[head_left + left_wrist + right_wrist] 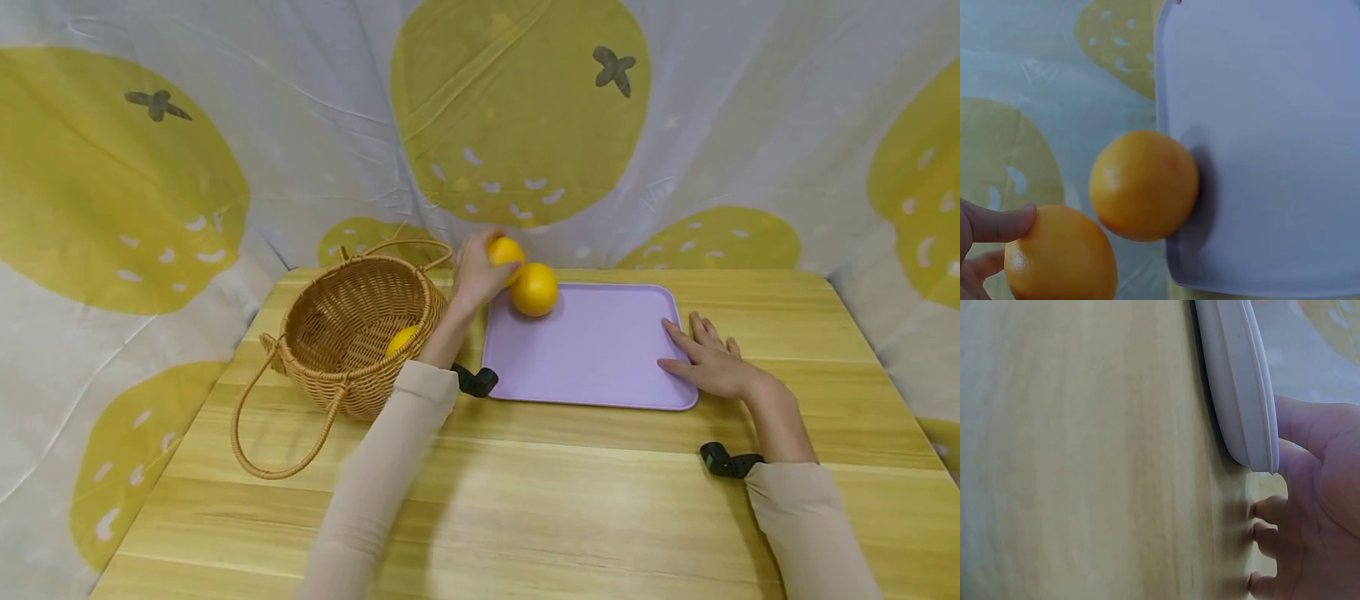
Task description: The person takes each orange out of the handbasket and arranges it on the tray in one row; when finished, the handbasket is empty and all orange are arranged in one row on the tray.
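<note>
My left hand (pixel 477 273) grips an orange (pixel 506 250) between thumb and fingers, above the tray's far left corner. Right beside it, a second orange (pixel 535 291) sits on the lilac tray (pixel 592 354); the left wrist view shows this orange (pixel 1144 185) near the tray's rim. At the tray's right edge rests my right hand (pixel 712 367), its fingers spread. Seen from the right wrist, the thumb side of that hand (pixel 1316 487) touches the rim, while other fingertips reach down to the table. Left of the tray stands a wicker basket (pixel 360 300).
Inside the basket lies another orange (pixel 401 340), partly hidden by the basket wall and left arm. One basket handle (pixel 279 473) hangs out over the wooden table (pixel 570 500); the other handle (pixel 408 243) stands toward the back. A patterned curtain (pixel 315 150) hangs behind the table.
</note>
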Available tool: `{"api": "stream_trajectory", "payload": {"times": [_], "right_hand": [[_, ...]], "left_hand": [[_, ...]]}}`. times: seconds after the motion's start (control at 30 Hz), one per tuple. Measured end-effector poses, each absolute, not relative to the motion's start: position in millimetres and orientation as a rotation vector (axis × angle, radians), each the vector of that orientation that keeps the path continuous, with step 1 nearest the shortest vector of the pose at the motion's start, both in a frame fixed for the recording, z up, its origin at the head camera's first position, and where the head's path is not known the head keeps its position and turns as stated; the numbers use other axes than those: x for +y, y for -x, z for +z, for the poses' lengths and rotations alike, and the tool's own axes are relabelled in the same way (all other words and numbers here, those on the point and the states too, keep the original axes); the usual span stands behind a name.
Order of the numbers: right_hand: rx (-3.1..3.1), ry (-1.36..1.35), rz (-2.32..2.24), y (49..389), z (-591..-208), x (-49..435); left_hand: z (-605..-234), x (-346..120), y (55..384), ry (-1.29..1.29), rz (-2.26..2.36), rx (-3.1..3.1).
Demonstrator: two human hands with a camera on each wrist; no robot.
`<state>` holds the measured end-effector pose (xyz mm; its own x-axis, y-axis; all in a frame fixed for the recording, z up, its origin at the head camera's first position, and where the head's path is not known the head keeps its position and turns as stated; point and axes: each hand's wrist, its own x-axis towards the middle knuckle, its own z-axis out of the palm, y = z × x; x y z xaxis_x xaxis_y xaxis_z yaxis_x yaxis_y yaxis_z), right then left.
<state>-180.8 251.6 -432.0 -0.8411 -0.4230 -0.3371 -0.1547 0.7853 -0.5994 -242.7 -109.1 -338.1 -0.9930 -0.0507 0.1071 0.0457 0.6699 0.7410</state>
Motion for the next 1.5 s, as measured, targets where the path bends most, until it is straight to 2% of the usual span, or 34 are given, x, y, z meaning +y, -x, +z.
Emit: {"api": "stream_trajectory", "payload": {"times": [0.27,0.77,1.5], "right_hand": [[2.517,0.438,-0.784,181.3,-431.3,251.8],[2.515,0.421,-0.778,180.2,-431.2,250.7],[2.511,0.422,-0.794,179.3,-431.2,250.5]], "left_hand": [[-361.9,-114.3,243.2,-0.174,-1.302,-2.699],[-394.4,-99.2,241.3,-0.148,-1.265,-2.731],[-395.5,-104.5,236.4,-0.132,-1.151,-2.88]]}}
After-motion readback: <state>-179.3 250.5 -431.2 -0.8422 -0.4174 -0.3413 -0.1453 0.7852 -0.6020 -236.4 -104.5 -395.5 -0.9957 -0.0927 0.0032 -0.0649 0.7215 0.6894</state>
